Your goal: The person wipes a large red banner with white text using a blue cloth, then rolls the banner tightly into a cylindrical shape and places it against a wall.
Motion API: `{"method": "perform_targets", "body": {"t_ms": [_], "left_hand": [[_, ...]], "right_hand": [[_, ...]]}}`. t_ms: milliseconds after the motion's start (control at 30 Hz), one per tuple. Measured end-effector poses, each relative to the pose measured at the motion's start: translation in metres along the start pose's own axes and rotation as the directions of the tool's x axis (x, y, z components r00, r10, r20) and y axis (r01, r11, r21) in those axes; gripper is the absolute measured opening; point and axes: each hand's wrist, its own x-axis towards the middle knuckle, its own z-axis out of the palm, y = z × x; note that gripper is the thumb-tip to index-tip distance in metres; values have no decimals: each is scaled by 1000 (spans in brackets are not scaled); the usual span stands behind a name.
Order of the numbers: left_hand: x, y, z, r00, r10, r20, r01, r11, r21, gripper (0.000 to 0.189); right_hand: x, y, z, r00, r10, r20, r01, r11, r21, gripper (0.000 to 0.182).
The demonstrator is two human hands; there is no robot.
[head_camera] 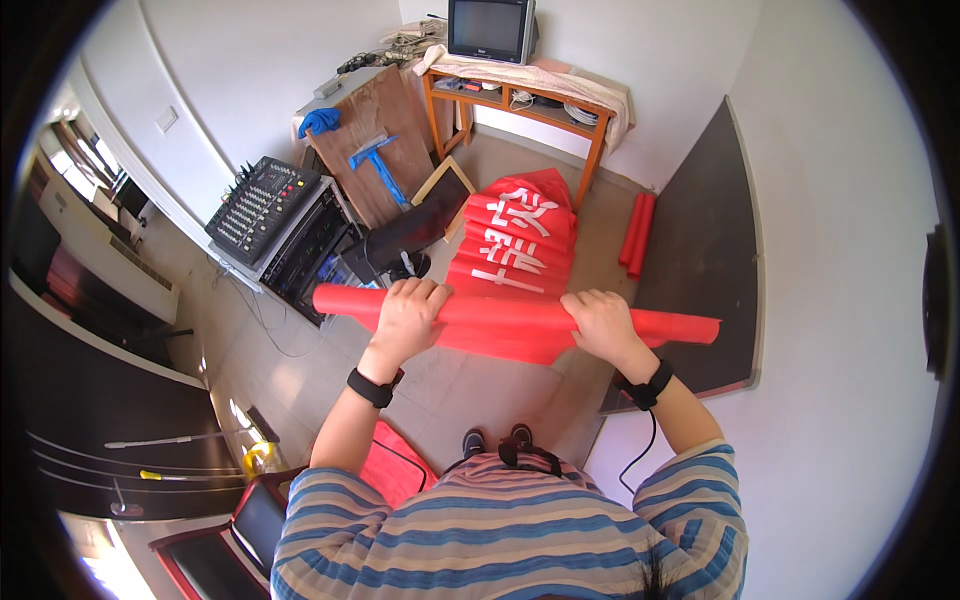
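Note:
A red cloth banner is rolled into a long tube (pixel 510 311) that lies crosswise before me, held up above the floor. My left hand (pixel 411 315) grips the roll left of its middle, and my right hand (pixel 602 322) grips it farther right. Both ends of the roll stick out past my hands. Beyond it, the unrolled part of the banner (pixel 461 270), bearing large white characters, runs away from me in wrinkles over the floor. A loose red flap hangs below the roll between my hands. I wear black bands on both wrists.
An audio mixer (pixel 262 210) sits on an equipment rack at left. A television (pixel 491 30) stands on a wooden table (pixel 600 142). Two red rolls (pixel 637 236) lie by a dark board (pixel 690 262) at right. Red-framed chairs (pixel 225 555) stand at lower left, and a cable crosses the floor.

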Motion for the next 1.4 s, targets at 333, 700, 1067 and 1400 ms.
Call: {"method": "perform_targets", "body": {"t_ms": [333,700,1067,1400], "left_hand": [[3,16,14,989,-54,136,39,994,104,37],[3,33,28,996,-18,90,15,999,36,35],[-8,35,27,927,-139,349,150,989,-5,31],[-8,41,38,951,-82,297,93,995,-24,38]], "right_hand": [[-2,-9,-3,992,50,114,-55,998,41,45],[-11,-4,3,980,28,197,-68,978,198,39],[-9,-19,10,995,6,102,-12,998,62,25],[-21,-14,32,997,5,81,-10,998,63,19]]}}
